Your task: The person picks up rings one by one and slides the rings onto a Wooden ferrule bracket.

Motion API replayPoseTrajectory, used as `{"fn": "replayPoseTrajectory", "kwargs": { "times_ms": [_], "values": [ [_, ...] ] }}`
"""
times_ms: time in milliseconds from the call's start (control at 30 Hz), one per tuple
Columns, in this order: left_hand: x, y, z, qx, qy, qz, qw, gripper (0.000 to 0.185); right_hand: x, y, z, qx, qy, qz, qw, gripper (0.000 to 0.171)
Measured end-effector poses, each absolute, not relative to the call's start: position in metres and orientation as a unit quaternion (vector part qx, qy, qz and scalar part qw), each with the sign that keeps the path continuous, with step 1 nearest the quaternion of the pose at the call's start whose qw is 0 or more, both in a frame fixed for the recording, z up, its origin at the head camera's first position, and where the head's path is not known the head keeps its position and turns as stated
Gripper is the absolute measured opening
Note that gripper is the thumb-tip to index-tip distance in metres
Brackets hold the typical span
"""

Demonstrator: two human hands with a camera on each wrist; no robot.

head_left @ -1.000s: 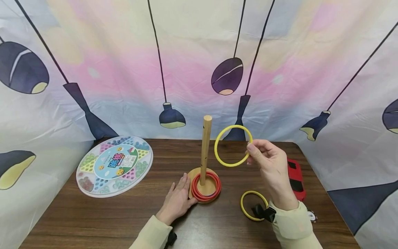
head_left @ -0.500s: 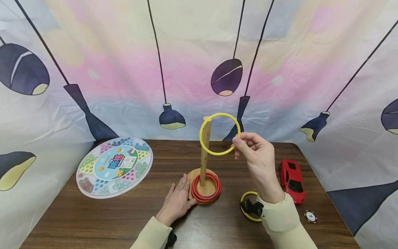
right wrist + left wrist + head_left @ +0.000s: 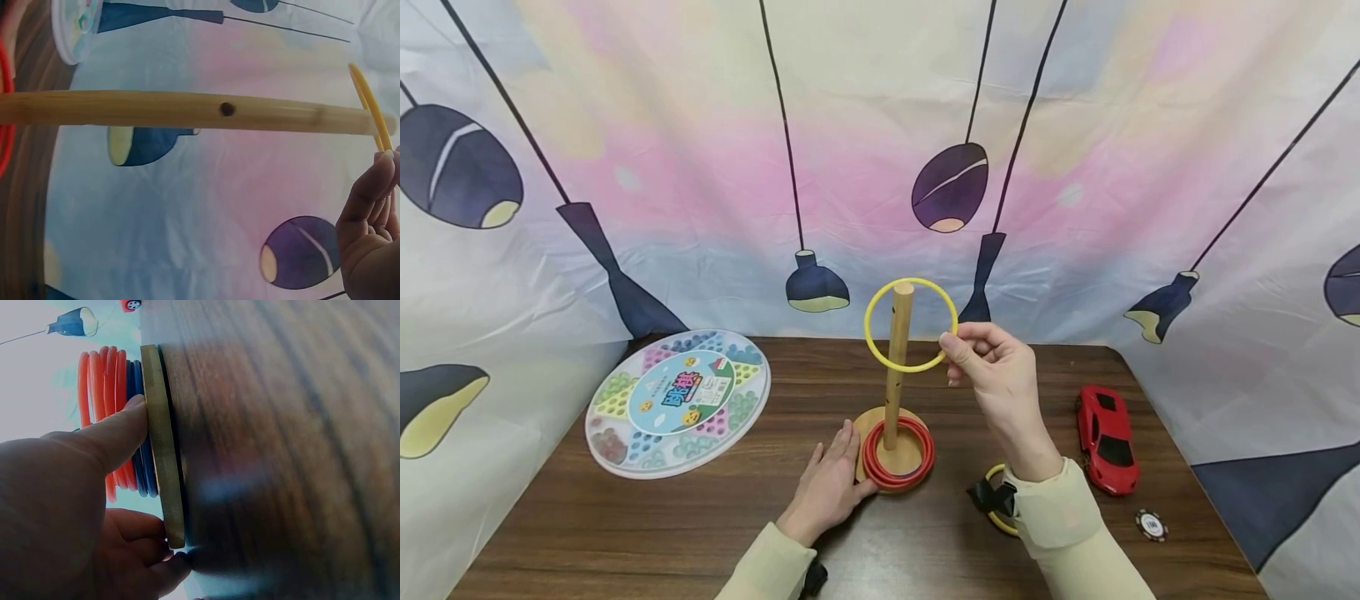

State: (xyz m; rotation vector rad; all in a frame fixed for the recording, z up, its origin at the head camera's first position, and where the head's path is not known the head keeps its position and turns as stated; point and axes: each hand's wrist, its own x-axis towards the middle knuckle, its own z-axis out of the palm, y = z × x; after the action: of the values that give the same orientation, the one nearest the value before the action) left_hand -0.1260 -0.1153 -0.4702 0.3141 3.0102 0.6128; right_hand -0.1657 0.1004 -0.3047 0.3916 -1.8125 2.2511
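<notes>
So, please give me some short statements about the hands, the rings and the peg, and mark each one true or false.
1. The right hand pinches a thin yellow plastic ring at the top of the upright wooden peg. True.
2. The left hand is lifted high above the brown wooden table. False: it rests at the peg's round wooden base.
3. Red rings lie around the peg's foot. True.
4. The red toy car stands left of the peg. False: it stands to the right.
</notes>
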Motion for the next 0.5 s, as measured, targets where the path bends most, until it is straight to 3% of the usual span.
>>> {"fn": "replayPoseTrajectory", "kwargs": {
  "times_ms": [500],
  "values": [
    [-0.126, -0.115, -0.47, 0.102, 0.975, 0.196, 0.021, 0.084, -0.179, 0.113, -0.357, 0.092, -0.793, 0.599, -0.066, 0.031]
  ]
}}
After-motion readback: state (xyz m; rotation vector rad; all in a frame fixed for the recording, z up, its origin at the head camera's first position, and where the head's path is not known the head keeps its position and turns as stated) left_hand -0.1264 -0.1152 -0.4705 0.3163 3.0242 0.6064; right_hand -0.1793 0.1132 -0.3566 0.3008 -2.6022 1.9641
